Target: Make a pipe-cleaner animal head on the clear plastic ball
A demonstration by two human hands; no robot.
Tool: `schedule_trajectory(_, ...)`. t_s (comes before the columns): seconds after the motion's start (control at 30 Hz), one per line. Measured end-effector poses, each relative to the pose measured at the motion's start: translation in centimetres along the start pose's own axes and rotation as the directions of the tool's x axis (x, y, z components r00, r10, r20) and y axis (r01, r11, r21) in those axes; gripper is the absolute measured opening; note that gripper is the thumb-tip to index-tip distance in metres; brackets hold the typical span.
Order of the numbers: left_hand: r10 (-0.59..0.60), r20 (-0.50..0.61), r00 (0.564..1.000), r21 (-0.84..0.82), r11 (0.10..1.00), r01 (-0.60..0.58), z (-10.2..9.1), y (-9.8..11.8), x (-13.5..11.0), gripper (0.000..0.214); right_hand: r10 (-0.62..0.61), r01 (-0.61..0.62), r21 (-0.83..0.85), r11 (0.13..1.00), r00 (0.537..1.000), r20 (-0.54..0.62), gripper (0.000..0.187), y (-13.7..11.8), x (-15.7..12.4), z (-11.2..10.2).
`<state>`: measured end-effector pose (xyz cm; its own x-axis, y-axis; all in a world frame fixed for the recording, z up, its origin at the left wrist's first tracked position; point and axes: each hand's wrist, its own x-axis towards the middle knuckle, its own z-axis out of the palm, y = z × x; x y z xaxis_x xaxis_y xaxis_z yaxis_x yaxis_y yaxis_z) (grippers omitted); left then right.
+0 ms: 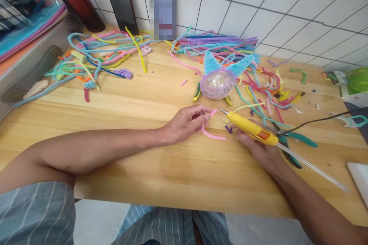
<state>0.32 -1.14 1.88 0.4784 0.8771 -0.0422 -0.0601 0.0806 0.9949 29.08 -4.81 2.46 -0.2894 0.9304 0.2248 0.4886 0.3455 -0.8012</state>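
Note:
Between thumb and fingers, my left hand (188, 124) pinches a bent pink pipe cleaner (214, 136); one end sticks up past the fingertips and the other curves down to the right. My right hand (258, 149) is closed around a yellow glue gun (250, 124) with a clear glue stick out of its back. The metal nozzle points left, close to the pink end but apart from it. Beyond both hands sits a clear, shiny ball (217, 83) rimmed in purple, with two blue pipe-cleaner ears (212, 63) on top.
Loose pipe cleaners (109, 51) lie at the back left, and a bundle (218, 42) lies along the tiled wall. Teal-handled pliers (301, 138) lie beside the glue gun, near a black cord (313, 120). A dark phone (119, 0) leans on the wall. A bin (34, 51) stands left.

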Motion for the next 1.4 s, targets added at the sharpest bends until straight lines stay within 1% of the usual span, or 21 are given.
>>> schedule_trajectory(0.17,0.069,-0.016,0.997,0.034,0.997,-0.068,0.1,-0.1,0.1,0.021,-0.045,0.046,-0.011,0.999,0.999,0.017,0.016,1.2,-0.1,0.0)
schedule_trajectory(0.3,0.104,-0.039,0.994,0.041,0.994,-0.102,0.1,-0.4,0.2,0.019,-0.083,0.084,-0.005,0.996,0.996,0.032,0.016,1.5,0.0,-0.1)
schedule_trajectory(0.4,0.090,-0.032,0.995,0.031,0.996,-0.089,0.2,-0.3,0.1,0.018,-0.097,0.098,-0.024,0.995,0.994,0.042,0.017,1.1,0.2,0.0)
schedule_trajectory(0.57,0.016,-0.041,0.999,0.004,1.000,-0.016,0.5,-0.4,0.3,0.025,-0.187,0.188,-0.046,0.981,0.982,0.027,0.022,0.4,0.7,0.2)
schedule_trajectory(0.63,0.014,-0.029,0.999,0.003,1.000,-0.013,0.5,-0.5,0.4,0.025,-0.204,0.205,-0.058,0.977,0.979,0.018,0.023,0.2,0.8,0.2)
schedule_trajectory(0.77,0.021,-0.024,0.999,0.037,0.999,-0.020,0.3,-0.3,0.4,0.023,-0.198,0.200,-0.102,0.974,0.980,0.036,0.021,-0.2,0.8,0.2)
schedule_trajectory(0.83,0.025,-0.031,0.999,0.031,0.999,-0.024,0.3,-0.1,0.4,0.021,-0.202,0.204,-0.119,0.972,0.979,0.032,0.019,-0.4,0.8,0.1)
schedule_trajectory(0.97,0.039,-0.056,0.998,0.008,0.999,-0.039,0.4,0.0,0.3,0.017,-0.198,0.200,-0.152,0.968,0.980,0.028,0.021,-0.6,0.7,0.1)
schedule_trajectory(1.1,0.051,-0.069,0.996,0.017,0.999,-0.050,0.5,0.2,0.3,0.011,-0.225,0.225,-0.145,0.964,0.974,0.011,0.022,-0.4,0.7,0.2)
schedule_trajectory(1.23,0.065,-0.084,0.994,0.031,0.998,-0.063,0.5,0.5,0.3,0.006,-0.222,0.222,-0.164,0.961,0.975,0.019,0.021,-0.3,0.7,0.3)
schedule_trajectory(1.4,0.013,-0.090,0.996,0.024,1.000,-0.010,0.7,0.7,0.2,0.005,-0.232,0.231,-0.180,0.956,0.973,0.010,0.022,-0.1,0.7,0.2)
